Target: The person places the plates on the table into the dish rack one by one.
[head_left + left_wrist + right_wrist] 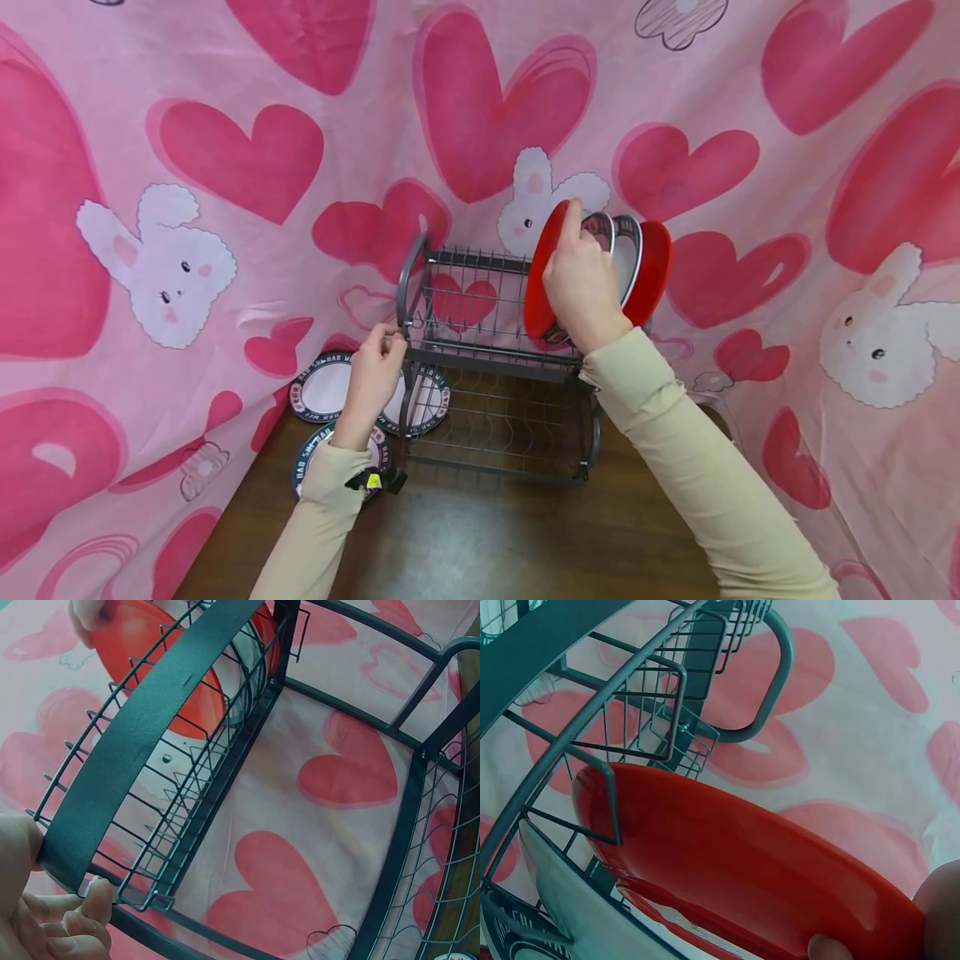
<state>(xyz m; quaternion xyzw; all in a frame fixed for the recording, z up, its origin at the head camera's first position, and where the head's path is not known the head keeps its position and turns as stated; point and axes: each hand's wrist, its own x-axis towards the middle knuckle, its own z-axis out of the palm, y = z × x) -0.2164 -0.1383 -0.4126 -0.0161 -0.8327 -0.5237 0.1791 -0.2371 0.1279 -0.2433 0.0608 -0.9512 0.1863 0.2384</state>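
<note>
My right fingers (573, 223) pinched the red plate (735, 855), left fingers (88, 919) the rack (487, 362); racking seemed underway, calling for gentle seating below them.

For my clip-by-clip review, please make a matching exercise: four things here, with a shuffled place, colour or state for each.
1. Left hand
2. Right hand
3. Rack
4. Plates lying flat

A. White with lettered rims
B. Holding a red plate
C. At the rack's left end
D. Dark grey, two tiers

Pairs: 1-C, 2-B, 3-D, 4-A
</note>
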